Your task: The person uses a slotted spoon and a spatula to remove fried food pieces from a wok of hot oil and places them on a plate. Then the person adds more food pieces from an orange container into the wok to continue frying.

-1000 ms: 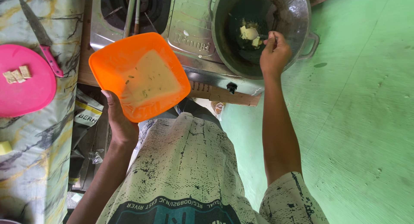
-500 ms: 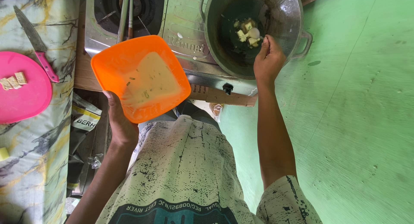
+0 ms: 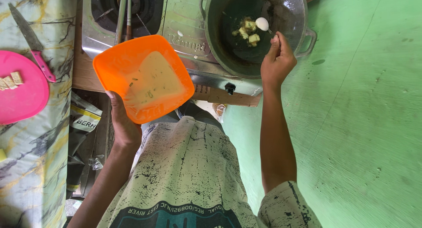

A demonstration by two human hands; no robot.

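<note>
1. The worktop (image 3: 26, 166) is covered with a marbled pale green sheet.
2. A pink round board (image 3: 20, 94) and a knife (image 3: 33, 41) with pink handle lie on it.
3. A steel gas stove (image 3: 176, 17) stands beside, carrying a dark wok (image 3: 228, 56).

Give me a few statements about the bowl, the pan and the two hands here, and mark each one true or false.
1. The left hand holds an orange bowl. True.
2. The right hand holds a knife over the pan. False: it holds a white spoon; the knife lies on the counter.
3. The dark pan contains pale food pieces. True.
4. The orange bowl is heaped with food. False: only a thin pale residue shows.
5. The pink board carries a few cut pieces. True.
</note>
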